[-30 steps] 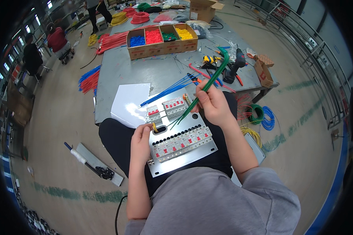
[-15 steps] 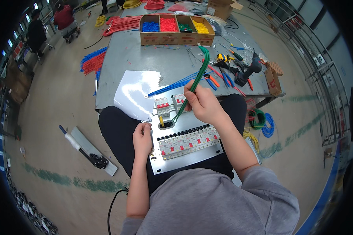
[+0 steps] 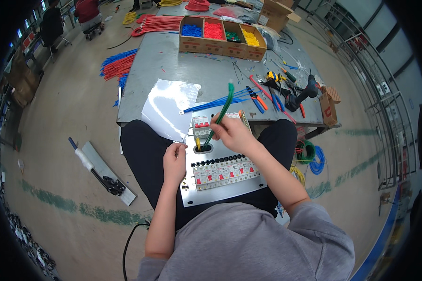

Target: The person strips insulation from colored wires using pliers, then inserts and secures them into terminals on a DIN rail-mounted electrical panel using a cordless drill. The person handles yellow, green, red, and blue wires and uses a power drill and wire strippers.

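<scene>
Across my lap lies a metal mounting plate (image 3: 210,198) with a row of circuit breakers (image 3: 226,174) along its near part and a larger breaker (image 3: 201,123) farther up. My right hand (image 3: 233,134) is closed round a bundle of green wires (image 3: 227,101). The bundle's lower end runs into an oval hole in the plate, and its upper end sticks up past my fingers. A short yellow wire (image 3: 198,143) stands in the same hole. At the plate's left edge, my left hand (image 3: 174,161) has its fingers curled together; whatever they grip is hidden.
On the grey table (image 3: 150,65) are a white sheet (image 3: 169,105), blue wires (image 3: 219,102), a divided cardboard box (image 3: 220,46) of coloured caps, pliers (image 3: 255,99) and a cordless drill (image 3: 302,93). Wire coils (image 3: 317,160) lie on the floor at right, a metal strip (image 3: 109,173) at left.
My right hand has moved slightly left and down the green bundle, toward the hole. The bundle's top end sits lower. My left hand stays at the plate's edge, and the view has shifted a little.
</scene>
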A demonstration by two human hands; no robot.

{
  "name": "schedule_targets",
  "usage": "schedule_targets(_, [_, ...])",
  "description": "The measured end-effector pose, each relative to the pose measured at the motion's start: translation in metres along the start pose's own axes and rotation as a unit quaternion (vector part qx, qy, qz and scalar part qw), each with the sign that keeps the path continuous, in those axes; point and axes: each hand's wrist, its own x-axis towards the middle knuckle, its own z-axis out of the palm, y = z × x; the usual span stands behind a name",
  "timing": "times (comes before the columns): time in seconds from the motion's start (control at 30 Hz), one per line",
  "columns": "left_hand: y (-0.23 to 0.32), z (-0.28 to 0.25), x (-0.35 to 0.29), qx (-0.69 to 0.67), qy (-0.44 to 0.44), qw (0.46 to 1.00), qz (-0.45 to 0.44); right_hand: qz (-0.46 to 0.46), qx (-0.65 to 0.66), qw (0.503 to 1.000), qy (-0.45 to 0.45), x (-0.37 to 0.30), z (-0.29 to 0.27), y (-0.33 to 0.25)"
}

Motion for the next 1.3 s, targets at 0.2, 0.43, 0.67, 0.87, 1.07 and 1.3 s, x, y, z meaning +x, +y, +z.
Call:
schedule_targets(0.2, [0.002,0.002,-0.001,0.003,0.009,1.000,0.012,0.036,-0.152,0.985,-0.079,-0.009,0.020,0.016])
schedule_targets(0.43, [0.013,0.004,-0.004,0.049,0.021,0.997,0.047,0.123,-0.056,0.988,-0.071,-0.013,0.032,0.040])
schedule_targets(0.67, [0.016,0.009,0.000,0.052,-0.011,0.998,0.042,0.251,0.158,0.942,-0.154,-0.012,0.042,0.061])
schedule_targets(0.87, [0.041,0.015,0.011,0.175,-0.097,0.975,0.101,0.328,0.199,0.903,-0.194,-0.006,0.042,0.079])
schedule_targets(1.07, [0.045,0.019,0.011,0.277,-0.100,0.939,0.177,0.330,0.209,0.892,-0.227,-0.001,0.047,0.081])
schedule_targets(1.3, [0.038,0.018,0.034,0.298,-0.101,0.924,0.216,0.351,0.272,0.882,-0.158,-0.005,0.048,0.082])
